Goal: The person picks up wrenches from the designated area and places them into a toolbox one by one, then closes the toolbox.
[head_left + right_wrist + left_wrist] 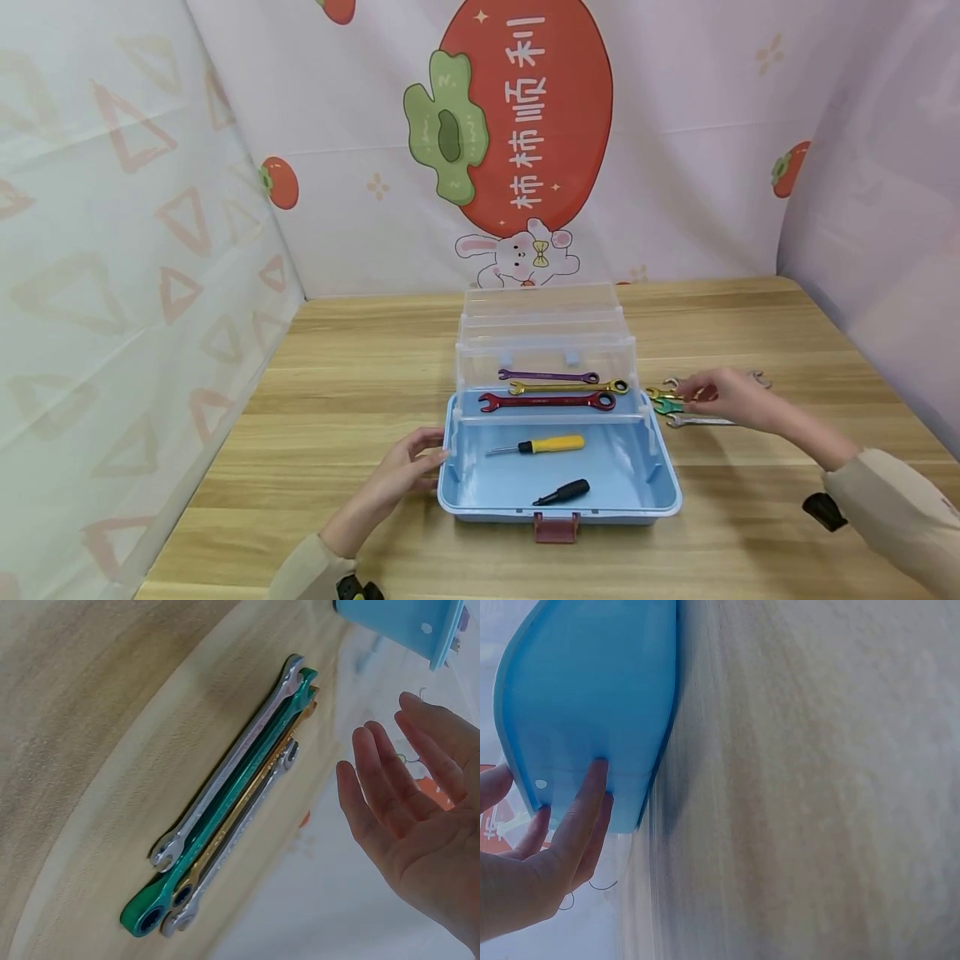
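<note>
To the right of the open blue plastic toolbox (558, 492), which my left hand (401, 475) steadies with straight fingers, my right hand (723, 398) hovers fingers apart over the row of coloured metal wrenches (225, 817) on the desk; I should pinch just one cleanly.

A light blue toolbox (450, 467) with a clear tiered tray raised at its 12 o'clock side is set open on the wooden table. Its outer wall at 9 o'clock is touched by straight fingers. At the box's 3 o'clock, four wrenches (225, 802) are laid side by side on the table, touching: silver, green, gold and silver.
</note>
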Demonstrator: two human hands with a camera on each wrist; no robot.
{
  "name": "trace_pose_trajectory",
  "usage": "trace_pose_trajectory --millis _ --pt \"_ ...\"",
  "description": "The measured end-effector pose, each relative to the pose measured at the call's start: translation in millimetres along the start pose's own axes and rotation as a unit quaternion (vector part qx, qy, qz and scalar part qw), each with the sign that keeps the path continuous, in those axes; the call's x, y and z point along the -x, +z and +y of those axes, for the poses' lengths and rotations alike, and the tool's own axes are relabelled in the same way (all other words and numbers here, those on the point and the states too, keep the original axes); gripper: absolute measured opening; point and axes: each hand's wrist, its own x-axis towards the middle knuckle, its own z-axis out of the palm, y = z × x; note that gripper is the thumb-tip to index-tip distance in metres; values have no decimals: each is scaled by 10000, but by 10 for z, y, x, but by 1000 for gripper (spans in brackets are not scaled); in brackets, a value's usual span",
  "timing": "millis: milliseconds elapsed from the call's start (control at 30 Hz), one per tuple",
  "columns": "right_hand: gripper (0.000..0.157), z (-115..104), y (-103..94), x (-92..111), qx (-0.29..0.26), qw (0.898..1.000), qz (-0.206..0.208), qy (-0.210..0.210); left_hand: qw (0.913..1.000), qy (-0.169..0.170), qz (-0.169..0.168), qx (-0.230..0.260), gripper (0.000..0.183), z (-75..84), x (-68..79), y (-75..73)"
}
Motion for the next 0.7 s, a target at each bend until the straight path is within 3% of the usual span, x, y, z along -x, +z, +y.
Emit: trace_pose_trajectory --millis 200,433,700 --pt "18 98 56 40 -30 9998 -76 -205 10000 0 28 -34 50 -1 2 -1" --pt "17 120 104 58 337 9986 -258 314 10000 -29 55 -72 51 8 1 1" --pt "15 143 154 59 521 9979 -287 268 10000 -34 52 -30 51 3 2 -1"
